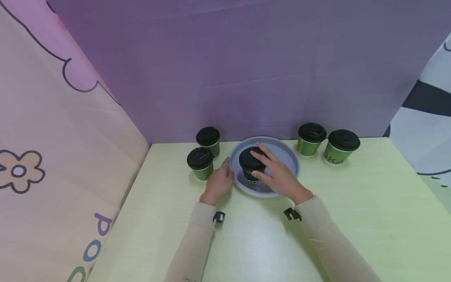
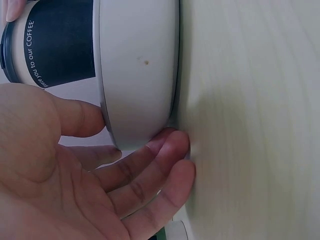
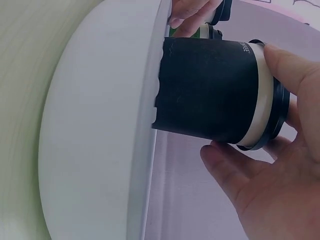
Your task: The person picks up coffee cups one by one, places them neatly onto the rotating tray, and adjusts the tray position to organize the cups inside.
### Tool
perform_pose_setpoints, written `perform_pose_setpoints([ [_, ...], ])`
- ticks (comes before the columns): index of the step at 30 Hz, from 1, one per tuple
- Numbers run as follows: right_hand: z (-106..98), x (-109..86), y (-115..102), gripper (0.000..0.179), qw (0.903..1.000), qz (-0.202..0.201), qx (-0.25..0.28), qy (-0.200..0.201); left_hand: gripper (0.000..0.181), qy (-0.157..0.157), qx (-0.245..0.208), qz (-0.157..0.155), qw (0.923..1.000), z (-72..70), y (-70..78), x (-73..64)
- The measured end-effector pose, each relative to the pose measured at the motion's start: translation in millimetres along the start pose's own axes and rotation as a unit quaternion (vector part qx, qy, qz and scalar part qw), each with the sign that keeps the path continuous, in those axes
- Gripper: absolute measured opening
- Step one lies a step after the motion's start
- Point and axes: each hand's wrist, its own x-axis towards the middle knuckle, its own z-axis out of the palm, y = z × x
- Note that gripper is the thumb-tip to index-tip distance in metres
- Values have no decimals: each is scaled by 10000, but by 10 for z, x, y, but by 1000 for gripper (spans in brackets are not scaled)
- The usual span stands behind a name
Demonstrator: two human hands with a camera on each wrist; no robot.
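A round grey plate [image 1: 285, 152] with a raised wall lies on the table. On it stands a paper coffee cup [image 1: 249, 177] with a dark sleeve and black lid, its white lettering partly visible in the left wrist view. My right hand [image 1: 282, 178] reaches over the cup and grips it around the lid, thumb and fingers on opposite sides in the right wrist view. At the plate's left edge, my left hand [image 1: 219, 183] holds the wall, with the thumb [image 2: 82, 118] at the rim and the fingers curled low by the table.
Left of the plate stand two green cups with black lids, a nearer cup [image 1: 202, 173] close to my left hand and a farther cup [image 1: 214, 149]. Another green cup [image 1: 308, 148] and a lettered green cup [image 1: 334, 154] stand right. A purple cloth backdrop [image 1: 225, 78] rises behind the table.
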Motion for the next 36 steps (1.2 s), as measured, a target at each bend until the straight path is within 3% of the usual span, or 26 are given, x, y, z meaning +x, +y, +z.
perform_pose_setpoints([
  [6,-27,0,-28,71,9999,104,5,-23,57,54,-4,37,10000,6,-18,3],
  [13,-122,-4,41,69,9995,104,109,259,56,127,-56,60,9999,15,-25,6],
  [18,-220,-10,179,61,9975,-49,57,699,54,206,-99,2,9997,21,-24,2],
  [23,-357,-44,303,49,9929,61,80,1186,51,364,-53,-51,9993,21,-5,-11],
  [30,-584,-118,448,31,9806,191,109,1950,56,181,-64,-1,9998,-28,21,-45],
  [36,-817,-235,575,26,9592,668,82,2747,66,-205,62,79,9997,-90,52,-80],
])
